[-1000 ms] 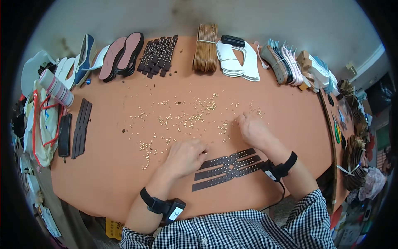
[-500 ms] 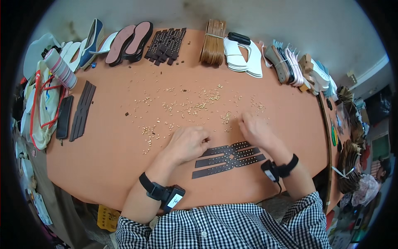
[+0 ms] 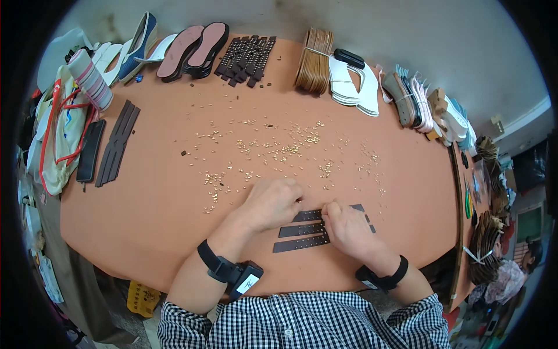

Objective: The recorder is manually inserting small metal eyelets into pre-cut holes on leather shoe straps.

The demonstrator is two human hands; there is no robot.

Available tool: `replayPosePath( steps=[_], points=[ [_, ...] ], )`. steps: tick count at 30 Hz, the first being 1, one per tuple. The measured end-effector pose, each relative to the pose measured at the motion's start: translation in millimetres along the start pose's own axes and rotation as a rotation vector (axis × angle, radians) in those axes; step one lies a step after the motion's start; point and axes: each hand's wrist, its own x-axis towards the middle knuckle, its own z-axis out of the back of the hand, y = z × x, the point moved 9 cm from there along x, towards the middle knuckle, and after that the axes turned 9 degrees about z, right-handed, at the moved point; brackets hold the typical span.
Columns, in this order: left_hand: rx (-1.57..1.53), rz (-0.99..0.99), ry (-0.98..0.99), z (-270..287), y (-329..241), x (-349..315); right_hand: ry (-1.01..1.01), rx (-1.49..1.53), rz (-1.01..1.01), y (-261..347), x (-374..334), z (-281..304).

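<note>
A dark brown shoe upper piece (image 3: 301, 243), cut into strips and dotted with small metal studs, lies flat in front of me. My right hand (image 3: 350, 228) is over its middle, thumb and fingertips pinched together at the strips. Whatever those fingertips hold is too small to make out. At the upper left end of the piece, my left hand (image 3: 274, 202) is closed with curled fingers, and what is in it is hidden. Loose gold studs (image 3: 289, 149) are scattered on the orange-brown tabletop (image 3: 157, 232) beyond both hands.
Plain dark strips (image 3: 118, 143) and a phone (image 3: 90, 152) lie at left, beside a striped cylinder (image 3: 91, 80). Along the back stand pink-topped soles (image 3: 207, 49), a stack of studded uppers (image 3: 246, 60), a tied brown bundle (image 3: 314, 62) and white cut-outs (image 3: 367, 92). Pliers (image 3: 468, 200) lie at right.
My right hand has come down and left from beside the loose studs onto the studded piece, covering its middle. My left hand stays nearly in place. The whole view has shifted slightly.
</note>
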Motion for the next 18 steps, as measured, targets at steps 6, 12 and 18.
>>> replayPosePath(
  steps=[6, 12, 18],
  points=[
    [-0.002, -0.003, -0.011, -3.0, 0.2, 0.1, 0.045, -0.003, 0.016, -2.8, -1.9, -7.7],
    [0.035, -0.012, -0.009, -2.6, -1.5, 0.7, 0.062, 0.046, -0.011, -5.9, -4.4, -6.9],
    [0.034, -0.008, -0.015, -3.9, 0.2, 1.0, 0.059, 0.048, -0.011, -6.0, -2.0, -9.8]
  ],
)
